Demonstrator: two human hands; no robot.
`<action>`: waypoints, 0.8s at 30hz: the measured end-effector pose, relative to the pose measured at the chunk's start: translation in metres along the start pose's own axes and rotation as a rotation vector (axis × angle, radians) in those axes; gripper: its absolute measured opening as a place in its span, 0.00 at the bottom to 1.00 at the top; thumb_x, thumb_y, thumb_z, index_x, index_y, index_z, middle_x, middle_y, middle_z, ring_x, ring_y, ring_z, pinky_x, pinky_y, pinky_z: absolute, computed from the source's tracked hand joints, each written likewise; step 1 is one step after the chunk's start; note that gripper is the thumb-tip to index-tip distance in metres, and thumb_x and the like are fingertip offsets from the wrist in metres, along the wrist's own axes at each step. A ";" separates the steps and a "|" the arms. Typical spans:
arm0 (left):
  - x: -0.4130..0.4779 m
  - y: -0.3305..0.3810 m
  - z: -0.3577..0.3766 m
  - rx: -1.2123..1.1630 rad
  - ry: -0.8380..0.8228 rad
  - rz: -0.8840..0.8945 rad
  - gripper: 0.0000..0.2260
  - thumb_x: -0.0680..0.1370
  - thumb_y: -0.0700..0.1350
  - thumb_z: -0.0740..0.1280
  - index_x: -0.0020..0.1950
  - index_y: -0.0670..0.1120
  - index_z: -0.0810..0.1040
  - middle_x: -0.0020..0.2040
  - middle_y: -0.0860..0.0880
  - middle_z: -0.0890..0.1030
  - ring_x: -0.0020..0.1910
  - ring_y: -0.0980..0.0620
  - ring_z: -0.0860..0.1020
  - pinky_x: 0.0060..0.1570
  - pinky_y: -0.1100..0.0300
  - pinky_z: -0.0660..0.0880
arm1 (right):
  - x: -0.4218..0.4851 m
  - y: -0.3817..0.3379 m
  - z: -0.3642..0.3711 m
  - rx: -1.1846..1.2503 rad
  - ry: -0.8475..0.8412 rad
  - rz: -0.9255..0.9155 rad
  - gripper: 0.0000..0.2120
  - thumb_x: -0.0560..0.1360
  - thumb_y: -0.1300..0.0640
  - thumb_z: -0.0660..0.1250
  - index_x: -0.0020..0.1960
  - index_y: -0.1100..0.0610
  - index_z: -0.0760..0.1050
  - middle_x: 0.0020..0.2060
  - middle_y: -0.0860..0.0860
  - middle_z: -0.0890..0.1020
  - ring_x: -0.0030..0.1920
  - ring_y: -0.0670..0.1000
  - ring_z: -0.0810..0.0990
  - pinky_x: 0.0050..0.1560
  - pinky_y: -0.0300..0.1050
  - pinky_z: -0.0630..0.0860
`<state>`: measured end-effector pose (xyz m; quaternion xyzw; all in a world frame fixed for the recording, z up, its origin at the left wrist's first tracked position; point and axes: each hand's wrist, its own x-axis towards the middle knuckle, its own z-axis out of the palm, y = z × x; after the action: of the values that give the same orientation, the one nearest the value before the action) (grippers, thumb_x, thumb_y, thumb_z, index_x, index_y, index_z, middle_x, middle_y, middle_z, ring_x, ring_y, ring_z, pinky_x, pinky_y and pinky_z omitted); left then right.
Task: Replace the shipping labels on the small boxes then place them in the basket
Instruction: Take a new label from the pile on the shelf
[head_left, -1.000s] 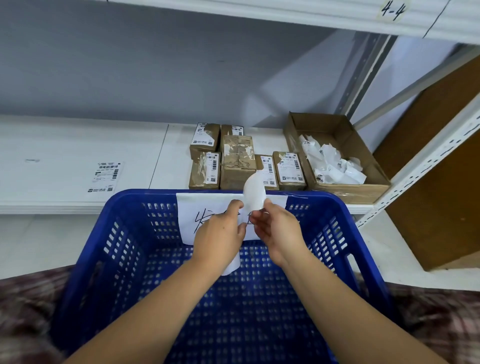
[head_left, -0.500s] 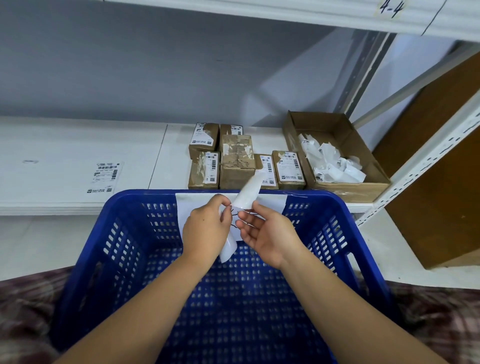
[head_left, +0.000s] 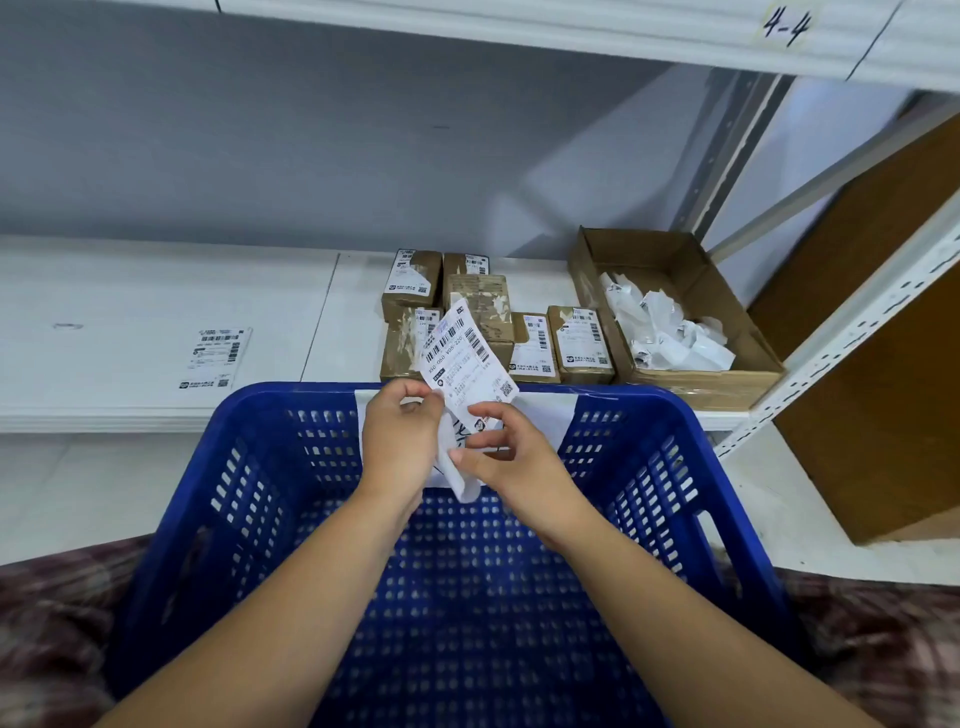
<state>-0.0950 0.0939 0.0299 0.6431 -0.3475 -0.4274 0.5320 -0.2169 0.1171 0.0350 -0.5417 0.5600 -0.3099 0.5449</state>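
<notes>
Both hands hold a white shipping label (head_left: 465, 358) over the far rim of the blue basket (head_left: 260, 467). My left hand (head_left: 400, 441) pinches its lower left edge, and my right hand (head_left: 506, 462) pinches the white backing strip (head_left: 457, 478) that hangs below. The printed side with barcodes faces me. Several small brown boxes (head_left: 475, 312) stand on the white shelf behind the basket; most carry labels, and the middle one (head_left: 478, 299) shows torn label remains.
An open cardboard box (head_left: 727, 374) with crumpled label scraps sits on the shelf at the right. A loose label (head_left: 215, 358) lies flat on the shelf (head_left: 130, 312) at the left. A metal rack post (head_left: 857, 322) slants at the right. A paper sign (head_left: 550, 421) hangs on the basket's far wall.
The label has turned so that its printed face shows. It has lifted away from the backing strip, which hangs lower between my hands.
</notes>
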 end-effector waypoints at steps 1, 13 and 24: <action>0.000 0.001 -0.001 -0.023 0.000 -0.012 0.05 0.78 0.40 0.64 0.42 0.45 0.75 0.44 0.49 0.82 0.43 0.50 0.80 0.44 0.54 0.75 | -0.001 0.001 0.001 0.047 -0.007 0.010 0.20 0.75 0.55 0.72 0.65 0.49 0.71 0.50 0.52 0.81 0.48 0.48 0.81 0.47 0.39 0.76; 0.003 -0.002 -0.001 -0.068 0.027 0.034 0.08 0.78 0.39 0.65 0.39 0.48 0.75 0.43 0.46 0.79 0.40 0.51 0.77 0.40 0.58 0.72 | 0.005 0.008 -0.003 0.204 -0.138 0.013 0.06 0.78 0.66 0.65 0.47 0.59 0.78 0.30 0.47 0.79 0.27 0.41 0.73 0.31 0.33 0.69; 0.016 0.005 -0.013 -0.241 0.069 -0.024 0.07 0.78 0.40 0.66 0.40 0.46 0.75 0.37 0.53 0.79 0.24 0.60 0.67 0.28 0.66 0.66 | 0.058 -0.003 -0.077 -0.013 0.399 0.101 0.13 0.78 0.65 0.65 0.59 0.53 0.67 0.43 0.53 0.78 0.31 0.47 0.78 0.28 0.39 0.71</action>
<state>-0.0771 0.0837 0.0328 0.5929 -0.2671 -0.4500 0.6120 -0.2779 0.0425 0.0385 -0.4442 0.6853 -0.3795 0.4347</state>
